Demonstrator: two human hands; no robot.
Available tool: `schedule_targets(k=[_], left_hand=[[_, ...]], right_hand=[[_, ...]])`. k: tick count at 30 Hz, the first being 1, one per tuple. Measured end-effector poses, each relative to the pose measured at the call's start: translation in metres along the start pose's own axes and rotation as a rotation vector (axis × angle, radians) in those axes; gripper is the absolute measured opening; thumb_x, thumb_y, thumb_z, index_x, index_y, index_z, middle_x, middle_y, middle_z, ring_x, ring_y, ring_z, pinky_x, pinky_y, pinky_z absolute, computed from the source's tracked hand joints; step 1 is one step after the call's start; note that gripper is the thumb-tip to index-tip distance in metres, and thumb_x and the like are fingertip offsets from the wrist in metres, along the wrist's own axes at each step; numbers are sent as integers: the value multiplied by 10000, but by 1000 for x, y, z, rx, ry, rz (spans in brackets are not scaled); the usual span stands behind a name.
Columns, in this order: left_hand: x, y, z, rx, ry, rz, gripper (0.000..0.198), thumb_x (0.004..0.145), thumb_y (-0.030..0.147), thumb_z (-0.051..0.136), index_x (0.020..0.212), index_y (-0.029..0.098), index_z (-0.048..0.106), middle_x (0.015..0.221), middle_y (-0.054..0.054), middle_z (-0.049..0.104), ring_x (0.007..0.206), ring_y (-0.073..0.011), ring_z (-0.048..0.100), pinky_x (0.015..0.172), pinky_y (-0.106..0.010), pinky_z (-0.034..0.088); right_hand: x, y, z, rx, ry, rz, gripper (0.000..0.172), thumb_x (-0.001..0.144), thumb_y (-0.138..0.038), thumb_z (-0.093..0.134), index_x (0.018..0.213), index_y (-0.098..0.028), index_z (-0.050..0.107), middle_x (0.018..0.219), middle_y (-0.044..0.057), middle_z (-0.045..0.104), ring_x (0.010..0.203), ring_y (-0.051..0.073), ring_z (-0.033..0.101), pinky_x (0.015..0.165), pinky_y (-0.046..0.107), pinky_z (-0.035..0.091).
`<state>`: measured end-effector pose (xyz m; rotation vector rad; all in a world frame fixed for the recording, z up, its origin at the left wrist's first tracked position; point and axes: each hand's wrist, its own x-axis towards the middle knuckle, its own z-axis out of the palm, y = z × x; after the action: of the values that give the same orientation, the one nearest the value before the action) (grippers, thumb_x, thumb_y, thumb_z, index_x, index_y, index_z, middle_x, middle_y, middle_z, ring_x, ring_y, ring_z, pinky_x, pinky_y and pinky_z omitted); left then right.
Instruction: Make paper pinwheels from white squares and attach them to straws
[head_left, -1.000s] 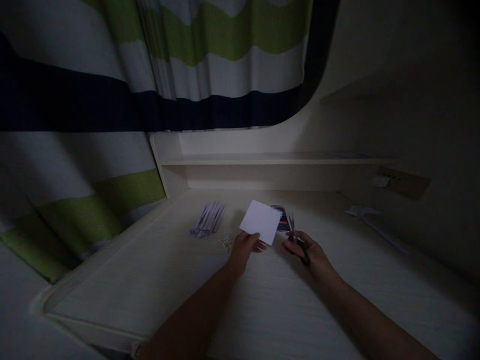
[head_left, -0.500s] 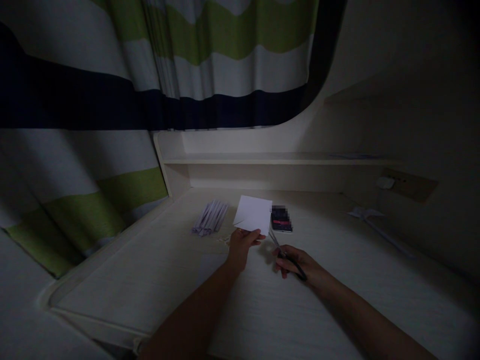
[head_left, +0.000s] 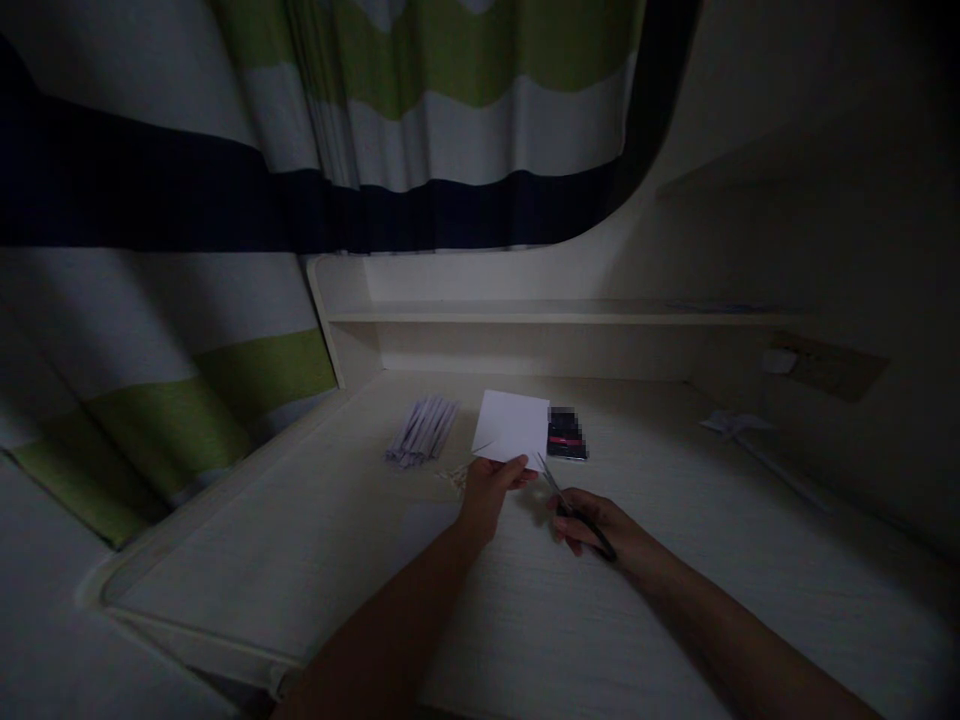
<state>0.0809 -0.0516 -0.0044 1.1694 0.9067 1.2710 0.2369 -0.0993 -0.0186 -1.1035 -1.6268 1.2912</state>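
Observation:
A square sheet of white paper (head_left: 514, 422) is held up over the desk by its near edge, pinched in my left hand (head_left: 489, 490) with the thumb on top. A slit or crease line runs near its lower left corner. My right hand (head_left: 589, 522) grips a pair of scissors (head_left: 553, 484) by the dark handles, fingers closed round them. The scissor blades point up and left, their tips at the paper's lower right corner. Whether the blades touch the paper I cannot tell. Beyond the scissors lies a phone (head_left: 568, 440), partly blurred out.
A bundle of rolled or folded paper strips (head_left: 422, 430) lies left of the paper. Small pale scraps (head_left: 455, 476) and another pale sheet (head_left: 429, 525) rest near my left wrist. A cable with a white plug (head_left: 780, 361) is at the right wall. A shelf (head_left: 525, 318) spans the back.
The scissor tips have moved slightly up against the paper's lower right corner, and the blades look a little more apart. The view has shifted slightly. Both hands keep their holds.

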Motion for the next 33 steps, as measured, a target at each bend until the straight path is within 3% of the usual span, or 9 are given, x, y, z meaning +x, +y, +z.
schedule_targets(k=[16, 33], left_hand=[[-1, -1, 1, 5, -26, -24, 273, 637, 348, 627, 702, 85, 661, 676, -101, 675, 628, -169, 630, 591, -247, 484], [-1, -3, 1, 71, -15, -20, 301, 638, 378, 617, 655, 82, 668, 648, -104, 674, 604, -174, 629, 612, -264, 492]], right_hand=[[-1, -4, 3, -38, 37, 32, 335, 644, -414, 592, 840, -160, 496, 589, -19, 466, 466, 80, 401, 456, 240, 326], [1, 3, 1, -37, 22, 29, 382, 629, -454, 597, 841, -156, 487, 548, -50, 423, 420, 61, 344, 412, 222, 263]])
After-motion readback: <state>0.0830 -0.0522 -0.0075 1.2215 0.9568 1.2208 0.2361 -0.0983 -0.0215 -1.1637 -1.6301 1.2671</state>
